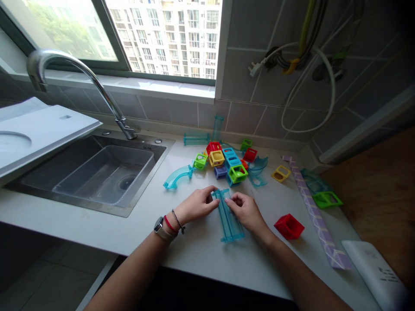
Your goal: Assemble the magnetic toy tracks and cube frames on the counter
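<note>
On the counter lies a clear teal toy track piece, long and straight with raised rails, between my two hands. My left hand pinches its far left corner between thumb and fingers. From the right, my right hand grips its upper right edge, with the fingers curled. Just beyond them sits a heap of toy cubes: a yellow cube, a green cube, a blue block and a red cube. A curved teal track piece rests to the left of the heap.
A sink with a tall faucet is at left, partly under a white panel. A red cube lies right of my hands. Beyond it are a purple patterned strip and a white box. Cables hang from the wall.
</note>
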